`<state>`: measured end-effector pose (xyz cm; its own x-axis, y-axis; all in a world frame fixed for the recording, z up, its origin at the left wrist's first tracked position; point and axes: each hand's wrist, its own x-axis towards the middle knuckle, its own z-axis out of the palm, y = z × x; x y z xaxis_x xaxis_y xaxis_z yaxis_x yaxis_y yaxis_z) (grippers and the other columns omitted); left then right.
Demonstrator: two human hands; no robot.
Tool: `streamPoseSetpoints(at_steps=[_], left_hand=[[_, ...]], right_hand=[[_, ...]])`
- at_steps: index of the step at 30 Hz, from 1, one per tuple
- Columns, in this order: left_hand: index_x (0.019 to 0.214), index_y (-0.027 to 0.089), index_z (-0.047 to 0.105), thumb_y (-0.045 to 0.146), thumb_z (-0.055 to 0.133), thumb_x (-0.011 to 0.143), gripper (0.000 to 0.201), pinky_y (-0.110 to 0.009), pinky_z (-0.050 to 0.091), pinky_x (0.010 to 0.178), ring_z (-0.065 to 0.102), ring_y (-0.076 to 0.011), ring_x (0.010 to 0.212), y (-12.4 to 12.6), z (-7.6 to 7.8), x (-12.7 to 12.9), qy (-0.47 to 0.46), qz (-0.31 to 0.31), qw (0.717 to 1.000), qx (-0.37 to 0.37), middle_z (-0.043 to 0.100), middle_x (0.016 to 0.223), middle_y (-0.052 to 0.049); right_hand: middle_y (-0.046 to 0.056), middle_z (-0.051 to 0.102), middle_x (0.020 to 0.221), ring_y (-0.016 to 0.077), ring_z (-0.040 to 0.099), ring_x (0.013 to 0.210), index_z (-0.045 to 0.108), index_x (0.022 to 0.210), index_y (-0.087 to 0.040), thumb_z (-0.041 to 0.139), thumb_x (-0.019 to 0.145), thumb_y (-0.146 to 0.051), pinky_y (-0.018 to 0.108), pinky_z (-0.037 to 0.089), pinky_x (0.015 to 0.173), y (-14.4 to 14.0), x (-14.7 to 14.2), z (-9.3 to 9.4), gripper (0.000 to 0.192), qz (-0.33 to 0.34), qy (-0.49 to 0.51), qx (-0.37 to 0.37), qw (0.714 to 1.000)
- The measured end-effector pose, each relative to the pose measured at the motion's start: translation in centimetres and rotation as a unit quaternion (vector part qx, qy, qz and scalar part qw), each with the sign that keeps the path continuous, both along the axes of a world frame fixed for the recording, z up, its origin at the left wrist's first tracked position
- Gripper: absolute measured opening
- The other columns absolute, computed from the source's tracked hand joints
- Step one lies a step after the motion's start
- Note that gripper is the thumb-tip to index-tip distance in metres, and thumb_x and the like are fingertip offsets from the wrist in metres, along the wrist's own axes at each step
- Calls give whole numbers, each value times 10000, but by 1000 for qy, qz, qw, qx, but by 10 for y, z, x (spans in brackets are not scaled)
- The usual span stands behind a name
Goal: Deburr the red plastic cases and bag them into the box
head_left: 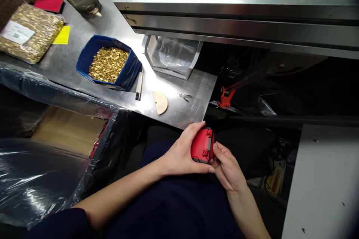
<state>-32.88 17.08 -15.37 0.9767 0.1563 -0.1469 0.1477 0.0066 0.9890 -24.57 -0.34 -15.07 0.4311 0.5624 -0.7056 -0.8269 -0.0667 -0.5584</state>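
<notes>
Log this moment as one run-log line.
left hand: holds red plastic part | right hand: touches part | blue bin: brass pieces, on steel bench

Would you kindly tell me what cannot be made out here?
Head view only:
- Red part: underside hidden by left hand and right hand.
- Bag label: print too small.
- Tool on the bench: too small to identify.

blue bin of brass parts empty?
No, the blue bin is partly filled with small brass parts.
</notes>
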Motion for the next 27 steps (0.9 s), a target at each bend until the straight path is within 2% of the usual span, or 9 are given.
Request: streamPoseSetpoints(at_steps=[3,6,9,12,16,18,22,25,27], left_hand=[[1583,288,333,580,943,602,1192,-555,286,1264,337,-391,1512,0,-5,-4,-1,14,996,-85,341,1649,-153],[1552,282,395,642,763,811,902,-521,279,1261,355,-358,1515,2,-12,-5,7,106,967,-233,398,1636,-136],[1444,210,542,666,627,898,716,-499,360,1200,477,-353,1438,6,-17,-8,69,127,905,-401,529,1543,-173],[1390,201,581,753,468,925,731,-519,507,1023,664,-356,1222,14,-22,-16,134,69,804,-575,685,1353,-197],[1276,181,630,608,516,967,540,-479,530,987,713,-328,1143,31,-34,-40,134,158,762,-614,741,1257,-175],[1284,148,628,543,543,971,511,-459,518,1014,717,-322,1140,37,-40,-54,149,199,757,-604,733,1275,-188],[1323,103,612,572,548,965,594,-422,549,958,738,-325,1091,40,-45,-73,172,231,734,-616,748,1233,-207],[1289,87,641,679,492,961,693,-382,585,842,772,-306,952,37,-46,-74,167,256,722,-621,789,1093,-194],[1287,85,644,689,453,973,707,-383,593,802,778,-306,900,37,-47,-74,169,259,720,-621,794,1055,-198]], right_hand=[[-1,650,721,123,518,581,737,926,-229,713,925,-477,231,483,578,-3,1,-1,249,23,-15,-6,1000],[21,696,753,152,583,595,749,946,-229,777,848,-516,266,522,602,-3,-1,-3,304,38,2,2,999],[37,750,830,172,664,652,757,1006,-225,823,794,-528,288,547,660,4,-8,-8,376,78,23,27,996],[53,749,817,164,669,656,754,1000,-188,658,905,-634,285,537,665,18,-7,-15,466,223,-55,12,973],[55,735,793,161,652,680,749,849,-180,576,980,-567,269,485,662,45,17,-14,444,346,-179,-71,918],[33,732,828,164,642,705,733,881,-218,559,1008,-478,275,455,672,70,31,-9,338,342,-311,-157,873],[85,731,1067,248,685,967,677,1098,-218,495,1051,-390,342,477,830,151,33,-6,255,365,-562,-232,705],[221,639,1259,352,661,1115,547,1341,-113,633,981,-462,386,509,845,212,17,-17,508,416,-605,-284,616],[259,599,1293,374,661,1122,479,1390,-81,722,920,-463,390,525,830,236,9,-25,653,441,-604,-302,592]])
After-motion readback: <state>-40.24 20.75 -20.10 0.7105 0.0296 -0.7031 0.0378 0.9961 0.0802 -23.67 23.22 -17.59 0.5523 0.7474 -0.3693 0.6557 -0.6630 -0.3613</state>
